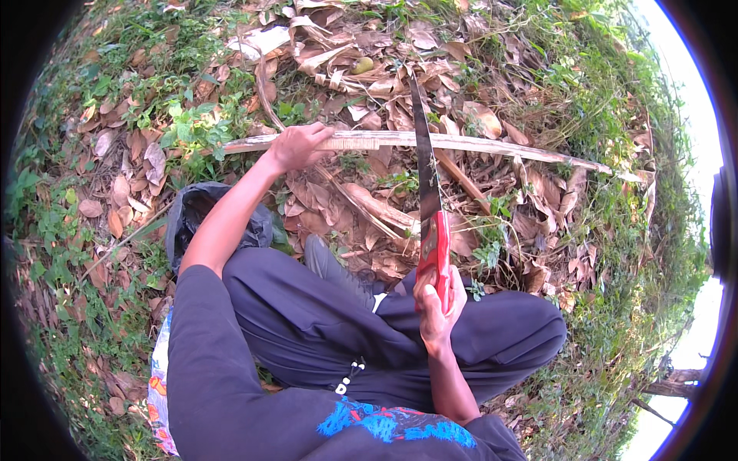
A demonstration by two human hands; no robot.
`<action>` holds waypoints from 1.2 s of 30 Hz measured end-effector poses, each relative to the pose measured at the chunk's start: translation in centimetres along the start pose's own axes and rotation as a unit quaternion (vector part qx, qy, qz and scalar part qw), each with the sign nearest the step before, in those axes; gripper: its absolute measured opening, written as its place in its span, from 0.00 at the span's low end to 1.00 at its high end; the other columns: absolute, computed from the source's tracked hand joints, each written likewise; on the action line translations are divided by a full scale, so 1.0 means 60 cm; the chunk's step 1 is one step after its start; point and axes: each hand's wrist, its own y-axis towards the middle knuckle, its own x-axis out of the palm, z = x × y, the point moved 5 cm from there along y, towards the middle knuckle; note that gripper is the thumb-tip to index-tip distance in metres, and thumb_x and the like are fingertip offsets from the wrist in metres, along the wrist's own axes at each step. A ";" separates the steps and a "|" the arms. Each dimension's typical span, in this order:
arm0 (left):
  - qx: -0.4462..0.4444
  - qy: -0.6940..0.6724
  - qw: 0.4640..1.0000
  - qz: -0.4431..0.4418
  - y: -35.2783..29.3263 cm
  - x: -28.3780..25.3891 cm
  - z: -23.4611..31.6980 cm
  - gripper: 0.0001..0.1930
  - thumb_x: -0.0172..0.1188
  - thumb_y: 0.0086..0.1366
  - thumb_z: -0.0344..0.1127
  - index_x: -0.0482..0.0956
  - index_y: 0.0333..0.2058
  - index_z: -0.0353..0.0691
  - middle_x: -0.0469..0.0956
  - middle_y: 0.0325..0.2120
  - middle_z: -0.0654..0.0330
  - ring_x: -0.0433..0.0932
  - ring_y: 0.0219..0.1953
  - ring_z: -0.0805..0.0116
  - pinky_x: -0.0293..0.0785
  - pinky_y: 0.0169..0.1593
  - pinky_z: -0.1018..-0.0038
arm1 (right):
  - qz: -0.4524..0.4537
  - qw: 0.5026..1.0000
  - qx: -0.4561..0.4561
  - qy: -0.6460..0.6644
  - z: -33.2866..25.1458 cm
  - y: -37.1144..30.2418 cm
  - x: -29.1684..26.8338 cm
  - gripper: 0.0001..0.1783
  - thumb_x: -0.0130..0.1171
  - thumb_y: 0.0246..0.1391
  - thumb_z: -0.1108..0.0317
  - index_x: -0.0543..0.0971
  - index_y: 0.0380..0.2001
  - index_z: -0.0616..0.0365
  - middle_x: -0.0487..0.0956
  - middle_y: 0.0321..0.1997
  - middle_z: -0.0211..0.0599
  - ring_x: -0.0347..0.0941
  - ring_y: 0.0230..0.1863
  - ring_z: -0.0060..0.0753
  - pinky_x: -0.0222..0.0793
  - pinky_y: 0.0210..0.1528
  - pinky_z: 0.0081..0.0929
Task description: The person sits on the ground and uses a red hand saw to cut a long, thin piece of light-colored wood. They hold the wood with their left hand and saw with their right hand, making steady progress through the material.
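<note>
Our left grip clasps the stick; our right grip holds the saw across it. Weeds edge the leafy ground.

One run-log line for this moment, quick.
left hand: holds wood strip | right hand: holds saw | saw: crosses wood strip, contact unclear | around: dry leaves

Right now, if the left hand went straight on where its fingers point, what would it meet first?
Likely the saw blade, which crosses the strip ahead of the left hand; exact depth is unclear.
</note>
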 end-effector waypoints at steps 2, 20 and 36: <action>-0.006 0.021 0.999 0.024 0.013 -0.017 0.002 0.27 0.59 0.67 0.57 0.78 0.52 0.40 0.82 0.40 0.55 0.84 0.38 0.53 0.78 0.41 0.61 | 0.020 1.000 0.007 -0.009 0.008 -0.001 0.003 0.12 0.58 0.56 0.74 0.72 0.43 0.65 0.69 0.27 0.24 0.62 0.26 0.12 0.62 0.31 0.14; -0.125 0.083 0.983 0.101 -0.030 -0.032 -0.060 0.38 0.59 0.59 0.73 0.79 0.31 0.33 0.75 0.28 0.53 0.77 0.35 0.55 0.77 0.39 0.61 | 0.007 0.998 -0.024 -0.066 0.043 0.039 0.061 0.11 0.62 0.62 0.67 0.72 0.34 0.62 0.71 0.17 0.25 0.65 0.18 0.14 0.63 0.22 0.17; -0.123 0.048 0.985 0.112 -0.026 -0.027 -0.065 0.35 0.62 0.60 0.68 0.75 0.25 0.34 0.72 0.27 0.52 0.75 0.33 0.53 0.75 0.37 0.59 | 0.006 0.987 -0.042 -0.155 0.065 0.047 0.071 0.13 0.63 0.63 0.66 0.71 0.30 0.61 0.66 0.15 0.28 0.60 0.15 0.17 0.58 0.20 0.22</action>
